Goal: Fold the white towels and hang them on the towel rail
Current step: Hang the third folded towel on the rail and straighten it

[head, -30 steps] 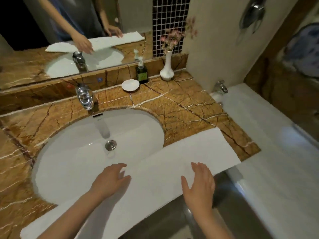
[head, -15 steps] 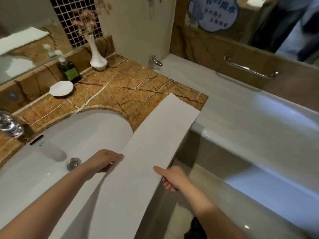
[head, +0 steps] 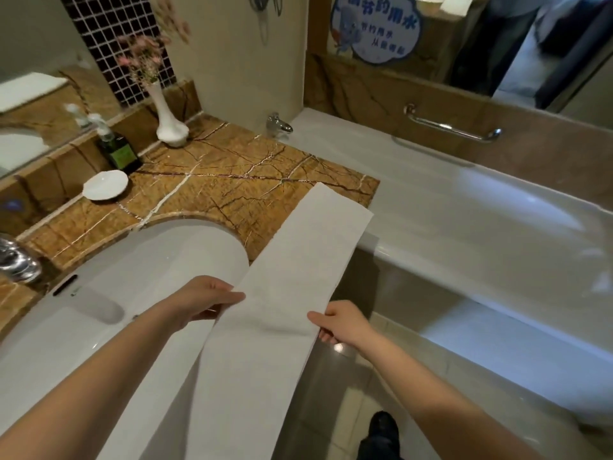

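Note:
A long white towel, folded into a narrow strip, lies along the front of the marble counter and hangs off its near end. My left hand pinches the strip's left edge over the sink. My right hand pinches its right edge, thumb on top and fingers underneath. Between the hands the towel is lifted slightly. A chrome rail is fixed to the brown wall beyond the bathtub.
On the counter stand a white vase with pink flowers, a dark soap bottle and a white soap dish. The sink tap is at far left, a bath tap by the wall. My shoe is on the floor.
Both hands went from resting flat on the towel to pinching its two long edges. My view swung right, toward the bathtub and the rail.

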Demonstrator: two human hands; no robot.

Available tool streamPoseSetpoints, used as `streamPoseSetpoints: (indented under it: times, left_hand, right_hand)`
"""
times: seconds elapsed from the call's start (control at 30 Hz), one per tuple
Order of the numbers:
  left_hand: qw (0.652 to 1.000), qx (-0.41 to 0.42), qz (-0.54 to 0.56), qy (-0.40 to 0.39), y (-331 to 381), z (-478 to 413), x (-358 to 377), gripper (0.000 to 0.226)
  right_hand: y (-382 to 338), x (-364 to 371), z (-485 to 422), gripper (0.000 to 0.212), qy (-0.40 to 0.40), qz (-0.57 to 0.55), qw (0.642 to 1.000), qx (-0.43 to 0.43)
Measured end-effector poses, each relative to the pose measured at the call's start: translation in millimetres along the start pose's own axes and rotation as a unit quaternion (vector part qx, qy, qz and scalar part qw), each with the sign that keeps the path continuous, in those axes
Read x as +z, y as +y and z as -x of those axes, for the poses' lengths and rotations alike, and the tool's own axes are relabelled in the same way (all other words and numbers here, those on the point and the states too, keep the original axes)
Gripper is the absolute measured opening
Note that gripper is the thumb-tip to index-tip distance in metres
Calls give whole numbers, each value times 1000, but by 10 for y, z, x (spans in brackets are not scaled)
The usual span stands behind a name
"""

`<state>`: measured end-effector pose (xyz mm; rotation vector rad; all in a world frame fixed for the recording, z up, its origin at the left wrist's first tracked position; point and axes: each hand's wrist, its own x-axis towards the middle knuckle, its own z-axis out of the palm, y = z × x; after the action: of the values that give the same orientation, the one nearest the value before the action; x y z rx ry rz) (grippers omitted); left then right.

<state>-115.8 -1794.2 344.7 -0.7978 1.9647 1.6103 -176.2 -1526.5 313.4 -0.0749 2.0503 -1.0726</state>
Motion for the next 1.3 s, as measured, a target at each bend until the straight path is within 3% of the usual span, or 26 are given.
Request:
streamPoseSetpoints:
  times: [0.37, 0.53, 0.73, 0.83, 0.97, 1.07, 1.17, 1.3]
  left_hand:
    - [987, 116, 90, 62, 708, 571, -209, 20]
    - [972, 158, 139, 100, 1005, 971, -330, 32]
    - [948, 179, 189, 181, 1322, 1410, -466, 19]
    - [926, 194, 211, 246, 1425, 1654, -512, 10]
    - [902, 221, 207, 307, 1563, 2006, -564, 6]
    - [879, 246, 237, 333, 1672, 2257, -587, 13]
    - [852, 256, 267, 371, 1751, 2513, -603, 21]
    - [799, 261, 287, 460, 1812, 2899, -645, 10]
  right_hand:
    - [-981, -626, 377, 32, 57, 17, 989, -134]
    - [-1541, -838, 589, 33, 61, 16, 979, -195]
    - [-2141, -985, 734, 24, 34, 29, 964, -263]
    - [-2424, -977, 759, 12, 28, 47, 948, -312]
    - [-2799, -946, 794, 27, 17, 69, 929, -363]
    - [-3085, -901, 888, 10, -38, 37, 912, -406]
    - [-3379, -857, 966, 19, -88, 49, 888, -449]
    - [-3795, -751, 1069, 13, -136, 59, 864, -482]
